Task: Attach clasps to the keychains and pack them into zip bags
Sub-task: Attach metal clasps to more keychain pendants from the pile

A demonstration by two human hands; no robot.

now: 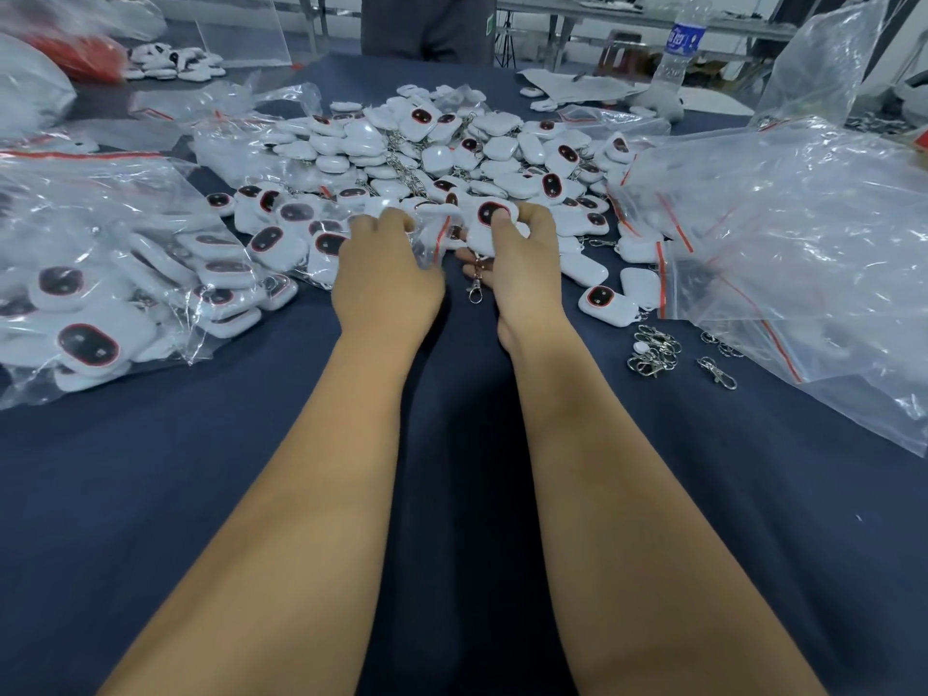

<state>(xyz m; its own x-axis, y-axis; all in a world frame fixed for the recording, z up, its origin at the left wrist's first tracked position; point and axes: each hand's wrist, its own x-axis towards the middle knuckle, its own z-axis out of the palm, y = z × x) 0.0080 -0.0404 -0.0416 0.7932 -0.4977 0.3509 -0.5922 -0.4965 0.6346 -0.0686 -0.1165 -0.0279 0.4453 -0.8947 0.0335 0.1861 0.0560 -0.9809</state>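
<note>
My right hand (525, 263) grips a white keychain (489, 218) with a dark, red-rimmed oval face, thumb pressed on that face. A metal clasp (476, 286) hangs from it on a short chain between my hands. My left hand (386, 273) holds a small clear zip bag (432, 238) with a red seal strip, right beside the keychain. Both hands sit at the near edge of a big heap of white keychains (427, 153). Whether the keychain is partly inside the bag I cannot tell.
Bagged keychains (100, 293) lie piled at the left. A stack of empty zip bags (803, 243) covers the right. Loose clasps (653, 351) lie on the dark blue cloth (251, 469). A water bottle (680, 42) and a standing person (427, 22) are at the far edge.
</note>
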